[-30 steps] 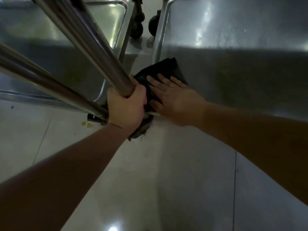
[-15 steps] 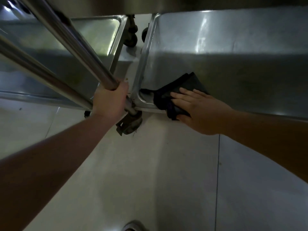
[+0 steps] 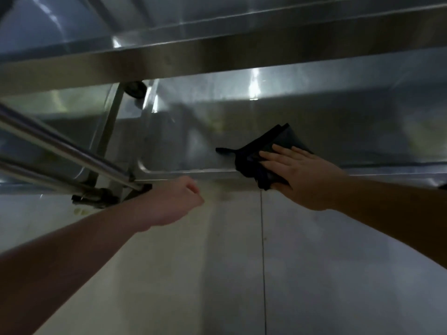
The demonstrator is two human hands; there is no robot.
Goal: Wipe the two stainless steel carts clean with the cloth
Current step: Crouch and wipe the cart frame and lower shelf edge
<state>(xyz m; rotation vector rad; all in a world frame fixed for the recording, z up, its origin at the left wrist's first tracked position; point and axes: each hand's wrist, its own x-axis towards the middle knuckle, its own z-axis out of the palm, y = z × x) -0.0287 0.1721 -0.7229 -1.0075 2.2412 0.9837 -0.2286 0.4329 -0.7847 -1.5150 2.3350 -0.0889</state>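
bare floor [image 3: 242, 274] lies nearest, above it the left hand [image 3: 177, 204] hangs curled on nothing just below the cart shelf's front rim [image 3: 193, 172], and the right hand [image 3: 304, 176] presses flat-fingered on the dark cloth [image 3: 256, 160] draped over that rim.

Two carts side by side on the floor.
Cloth [image 3: 263, 154] lies on the right cart's [image 3: 193, 170] front rim, right hand [image 3: 306, 176] on it; left cart [image 3: 72, 117] stands beside.
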